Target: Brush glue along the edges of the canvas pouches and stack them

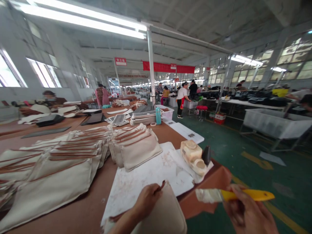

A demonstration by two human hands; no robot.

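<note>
A paintbrush point(246, 195) with a yellow handle and pale, coated bristles lies across the fingers of my right hand point(248, 211), which are closed on it. My left hand point(148, 201) pinches the brown top edge of a cream fabric pouch point(165, 211), whose lower part runs out of view at the bottom. Under the pouch is a stained white sheet point(136, 185). Beyond the brush, a glue-smeared plastic container point(191, 151) stands on the table corner with a dark object point(206, 155) beside it.
Stacks of cream pouches point(73, 156) with brown edges cover the table's left side. Farther back are a teal bottle point(158, 116) and a tape roll point(153, 124). A white bin point(275, 122) stands across the green floor, and a person point(182, 97) stands in the aisle.
</note>
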